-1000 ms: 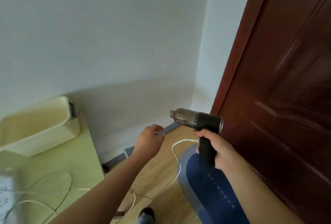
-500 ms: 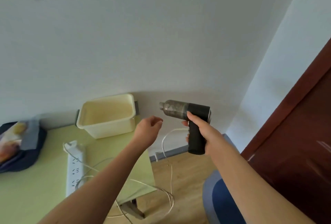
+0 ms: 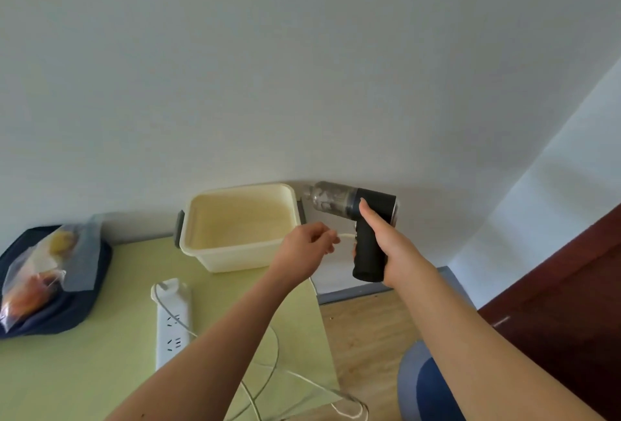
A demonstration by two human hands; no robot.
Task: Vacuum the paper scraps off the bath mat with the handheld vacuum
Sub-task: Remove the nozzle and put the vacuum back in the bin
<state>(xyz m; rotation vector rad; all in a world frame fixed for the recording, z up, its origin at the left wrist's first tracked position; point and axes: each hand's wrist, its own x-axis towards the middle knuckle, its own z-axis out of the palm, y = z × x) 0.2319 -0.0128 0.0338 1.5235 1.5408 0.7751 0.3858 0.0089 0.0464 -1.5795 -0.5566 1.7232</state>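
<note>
Right hand (image 3: 386, 247) grips the handheld vacuum (image 3: 376, 200) by its black handle, thumb up the body. Left hand (image 3: 302, 247) just beside it, fingertips pinching a white cable (image 3: 346, 236) that runs to the handle. Behind left hand: cream tub (image 3: 235, 259) on the counter (image 3: 84, 370). Left of forearm: power strip (image 3: 173, 319); further left, clear bag (image 3: 37, 272) of blurred orange-yellow contents on dark pouch (image 3: 84, 296). Bath mat (image 3: 433, 387) below right forearm.

I'm stretching my left forearm (image 3: 215, 343) and right forearm (image 3: 463, 330) forward from the near edge. My right hand (image 3: 386, 245) is wrapping its fingers round the grip of the handheld vacuum (image 3: 369, 219), thumb pointing up along it. My left hand (image 3: 302, 249), just to its left, is pinching the white cable (image 3: 346, 236) with curled fingers.
</note>
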